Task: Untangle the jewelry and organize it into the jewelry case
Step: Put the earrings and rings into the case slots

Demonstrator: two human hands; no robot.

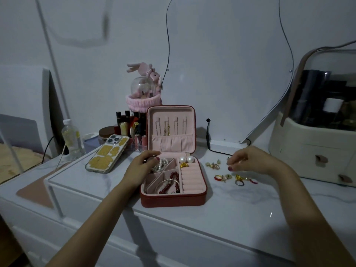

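A red jewelry case (173,199) with pink lining stands open on the white marble top, its lid upright with thin chains hanging inside. Its compartments hold a pearl bracelet (160,165), a dark red bead bracelet (172,183), two big pearl earrings (186,159) and a small gold piece (184,165). My left hand (143,166) rests on the case's left rim, fingers curled over the back left corner. My right hand (244,159) hovers right of the case, fingertips pinched over loose jewelry; what it pinches is too small to tell. Several rings and gold earrings (236,178) lie scattered beneath it.
A phone (107,156) in a biscuit-patterned cover lies left of the case. Behind stand lipsticks (133,130), a clear bottle (72,136), a brown-lidded jar and a pink domed ornament (143,89). A cream cosmetics organiser (316,147) fills the right. A black cable (209,139) runs along the wall.
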